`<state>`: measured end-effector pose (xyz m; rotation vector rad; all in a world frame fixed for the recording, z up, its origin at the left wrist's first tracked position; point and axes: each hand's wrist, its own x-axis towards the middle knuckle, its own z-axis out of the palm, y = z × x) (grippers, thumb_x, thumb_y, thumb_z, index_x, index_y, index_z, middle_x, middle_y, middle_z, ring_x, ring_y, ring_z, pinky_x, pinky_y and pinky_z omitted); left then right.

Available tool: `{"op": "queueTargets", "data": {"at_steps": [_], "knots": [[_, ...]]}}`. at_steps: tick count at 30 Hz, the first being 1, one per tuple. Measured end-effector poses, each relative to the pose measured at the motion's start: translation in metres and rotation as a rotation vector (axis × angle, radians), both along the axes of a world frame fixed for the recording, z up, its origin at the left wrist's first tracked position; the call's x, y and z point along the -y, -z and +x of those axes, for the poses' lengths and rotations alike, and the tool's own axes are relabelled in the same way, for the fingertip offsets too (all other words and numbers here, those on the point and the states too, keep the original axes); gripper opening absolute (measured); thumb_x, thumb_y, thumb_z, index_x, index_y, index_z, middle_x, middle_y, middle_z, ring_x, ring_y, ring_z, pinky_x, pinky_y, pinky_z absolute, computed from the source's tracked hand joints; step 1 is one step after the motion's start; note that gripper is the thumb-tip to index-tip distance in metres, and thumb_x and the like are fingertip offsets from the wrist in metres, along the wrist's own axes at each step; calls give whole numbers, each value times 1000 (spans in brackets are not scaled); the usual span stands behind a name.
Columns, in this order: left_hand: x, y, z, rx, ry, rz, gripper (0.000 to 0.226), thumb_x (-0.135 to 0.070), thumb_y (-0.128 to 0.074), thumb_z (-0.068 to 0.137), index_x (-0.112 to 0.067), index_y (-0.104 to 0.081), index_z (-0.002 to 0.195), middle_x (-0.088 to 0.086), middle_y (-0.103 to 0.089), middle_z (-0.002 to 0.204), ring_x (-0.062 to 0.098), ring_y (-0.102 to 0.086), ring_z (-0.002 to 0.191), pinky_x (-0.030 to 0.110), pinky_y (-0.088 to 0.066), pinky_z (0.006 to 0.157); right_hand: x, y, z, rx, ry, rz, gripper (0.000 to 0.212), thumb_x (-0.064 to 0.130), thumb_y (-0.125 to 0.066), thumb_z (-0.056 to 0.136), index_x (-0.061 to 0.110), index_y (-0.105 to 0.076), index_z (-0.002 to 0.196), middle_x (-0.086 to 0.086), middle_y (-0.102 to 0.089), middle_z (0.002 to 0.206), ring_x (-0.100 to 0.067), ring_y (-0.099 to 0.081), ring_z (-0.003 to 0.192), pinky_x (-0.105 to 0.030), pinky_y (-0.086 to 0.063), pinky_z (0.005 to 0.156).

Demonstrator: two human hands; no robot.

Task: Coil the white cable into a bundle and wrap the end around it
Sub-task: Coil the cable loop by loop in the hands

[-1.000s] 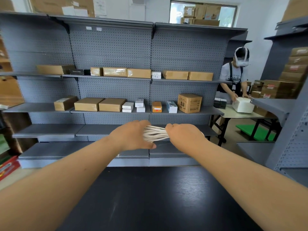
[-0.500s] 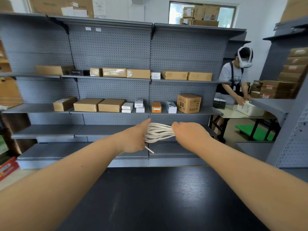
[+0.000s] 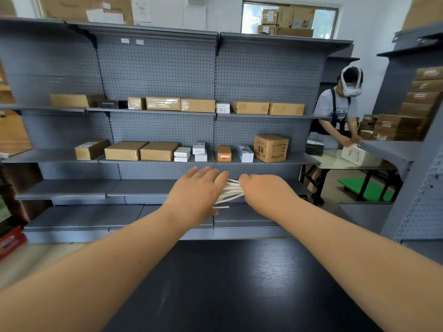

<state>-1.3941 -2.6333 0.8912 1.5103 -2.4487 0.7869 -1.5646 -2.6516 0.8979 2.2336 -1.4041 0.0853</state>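
Open room lies above the dark tabletop (image 3: pixel 239 283) up to its far edge, beyond which grey shelving (image 3: pixel 155 68) carrying cardboard boxes (image 3: pixel 124 150) blocks the way, and another rack (image 3: pixel 422 188) closes the right side.

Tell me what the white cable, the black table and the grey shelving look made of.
White cable: looks like a plastic or rubber jacket, matte, bending in soft loops.
Table: dark wood or wood-look laminate, grain lines showing, slight sheen.
Shelving: probably painted sheet metal, grey, matte, regular punched holes.
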Motion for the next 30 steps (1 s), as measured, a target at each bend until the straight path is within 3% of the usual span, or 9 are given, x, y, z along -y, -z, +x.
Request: {"op": "queueTargets", "data": {"at_steps": [3, 6, 8, 10, 12, 15, 17, 27, 30], "knots": [[1, 3, 0, 35, 24, -121, 84, -45, -86, 51, -13, -53, 122, 3, -65, 106, 23, -63, 100, 40, -45, 97, -1, -1, 2, 14, -11, -3, 23, 2, -43, 88, 6, -42, 110, -11, -62, 100, -33, -63, 86, -34, -37, 56], [6, 6, 1, -9, 39, -195, 74, -31, -90, 36, -12, -64, 102, 1, -67, 79, 23, -68, 74, 40, -54, 82, -1, -2, 3, 22, -16, 1, 23, 2, -43, 88, 5, -42, 111, -11, -62, 101, -33, -63, 87, -34, -36, 57], [6, 4, -2, -22, 19, -190, 65, -22, -86, 41, -12, -64, 102, 1, -66, 78, 24, -67, 74, 41, -51, 87, -3, -4, 3, 30, -18, 7, 22, 2, -43, 88, 6, -43, 109, -12, -62, 100, -33, -63, 86, -33, -36, 57], [5, 2, -7, -51, -12, -130, 53, -15, -76, 61, -13, -58, 111, 3, -64, 91, 27, -65, 87, 44, -38, 103, -4, -5, 4, 37, -26, 9, 22, 1, -43, 87, 5, -43, 108, -12, -62, 99, -34, -62, 84, -33, -37, 56], [3, -1, -11, -73, -71, -53, 39, -12, -60, 77, -14, -49, 115, 3, -59, 101, 28, -59, 98, 40, -27, 110, -4, -5, 4, 41, -36, 21, 22, 1, -42, 88, 5, -43, 109, -13, -62, 98, -34, -61, 84, -34, -37, 57], [-1, -6, -16, -64, -116, -46, 24, -9, -51, 80, -15, -47, 103, 4, -59, 97, 26, -56, 87, 29, -36, 86, -2, 0, 5, 38, -50, 35, 21, 1, -43, 87, 4, -45, 108, -14, -63, 100, -34, -62, 86, -34, -39, 58], [-2, -7, -18, -53, -126, -29, 21, -8, -51, 81, -15, -47, 100, 3, -59, 93, 24, -53, 80, 29, -35, 73, 0, 3, 4, 27, -61, 35, 24, 1, -43, 87, 3, -45, 110, -15, -63, 101, -35, -62, 87, -35, -39, 60], [6, 13, -9, -22, -86, 51, 16, -9, -49, 86, -12, -46, 102, 5, -59, 96, 26, -58, 86, 31, -33, 60, -1, 13, 3, -49, -92, 56, 17, 5, -45, 88, 5, -46, 105, -11, -62, 98, -32, -62, 86, -34, -36, 58], [9, 19, -3, 25, -7, -9, 27, -11, -71, 67, -13, -50, 84, 3, -61, 73, 22, -58, 62, 27, -19, 43, -1, 17, 0, -56, -179, -81, 16, 13, -59, 81, 9, -52, 94, -5, -64, 82, -28, -62, 74, -31, -30, 56]]}}
